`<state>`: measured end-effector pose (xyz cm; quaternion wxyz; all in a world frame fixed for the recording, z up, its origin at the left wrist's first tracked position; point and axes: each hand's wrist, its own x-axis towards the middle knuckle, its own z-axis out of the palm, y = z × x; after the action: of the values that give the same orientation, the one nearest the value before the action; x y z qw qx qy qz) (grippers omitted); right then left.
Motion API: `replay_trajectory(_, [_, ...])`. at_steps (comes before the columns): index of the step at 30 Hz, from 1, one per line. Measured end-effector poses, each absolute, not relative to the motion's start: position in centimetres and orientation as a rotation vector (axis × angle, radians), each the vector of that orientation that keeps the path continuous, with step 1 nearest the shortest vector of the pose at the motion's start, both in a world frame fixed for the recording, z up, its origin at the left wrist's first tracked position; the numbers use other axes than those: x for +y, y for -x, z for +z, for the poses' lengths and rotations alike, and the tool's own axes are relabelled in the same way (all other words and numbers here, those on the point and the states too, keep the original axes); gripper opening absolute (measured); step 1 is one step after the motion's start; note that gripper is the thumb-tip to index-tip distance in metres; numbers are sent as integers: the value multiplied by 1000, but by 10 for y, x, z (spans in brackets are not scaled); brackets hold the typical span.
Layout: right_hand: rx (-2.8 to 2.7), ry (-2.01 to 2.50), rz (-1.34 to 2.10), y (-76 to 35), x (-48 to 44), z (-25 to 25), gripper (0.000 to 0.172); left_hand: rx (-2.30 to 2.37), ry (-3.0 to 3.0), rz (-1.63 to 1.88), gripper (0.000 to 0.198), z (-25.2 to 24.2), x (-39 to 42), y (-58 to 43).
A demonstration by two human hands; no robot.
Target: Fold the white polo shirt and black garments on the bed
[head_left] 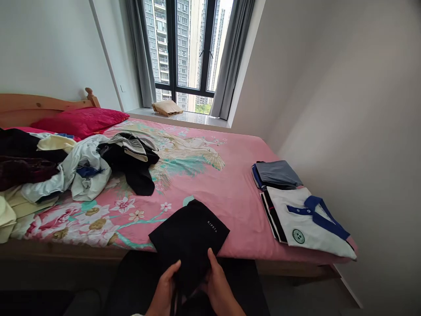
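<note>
Black garment [190, 237], marked KIPSTA, is folded into a compact, angular piece. It sits at the near edge of the bed [237, 193]: far corners over the pink sheet, near end over the person's dark-clothed lap [134, 281]. Can't tell if the far part rests on the sheet or is held just above.

Grip: left hand [163, 289] and right hand [219, 287] both have the near end, one per side, thumbs on top. Gap looks closed down to cloth thickness. Fingers underneath mostly hidden; can't judge how hard they press.

Risks, my read:
- Far end has no hand on it. If it's unsupported, layers could sag or fan out; uneven pull between hands would skew the fold.
- Thin dark strands hang by the left hand, maybe cords. Could snag on fingers if they belong to the garment.
- Slack thumbs: the piece could slip toward the lap or off the edge.
- Right side: white polo [281, 210] tops a folded stack, its collar end at the bed's near corner. A bump could tip it off. Grey folded cloth [279, 173] sits right behind, so a knock could reach both.
- Left side: loose clothes heap [87, 153], pale cloth [6, 219] at the bed edge. A tug on one could drag others.
</note>
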<state>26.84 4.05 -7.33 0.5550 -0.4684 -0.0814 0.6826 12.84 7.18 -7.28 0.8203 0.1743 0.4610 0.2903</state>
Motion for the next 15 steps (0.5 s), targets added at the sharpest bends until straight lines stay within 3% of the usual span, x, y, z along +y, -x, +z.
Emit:
replay_trajectory(3, [-171,1093,1576,-267,45,-79,59,933,-385,585,41,-73,77,-130])
replay_trajectory(6, [-171,1067,1554,-270,47,-90,54,1105,-337,635,8,-77,76,-134])
replay_trajectory(9, [-127,1057,1545,-275,46,-95,46,1166,-255,653,20,-78,72,-133])
replay_trajectory(12, [-107,1005,1563,-274,43,-93,50,988,-221,561,6,-76,71,-131])
replay_trajectory(15, [-103,968,1572,-264,44,-94,54,1013,-298,563,30,-89,69,-132])
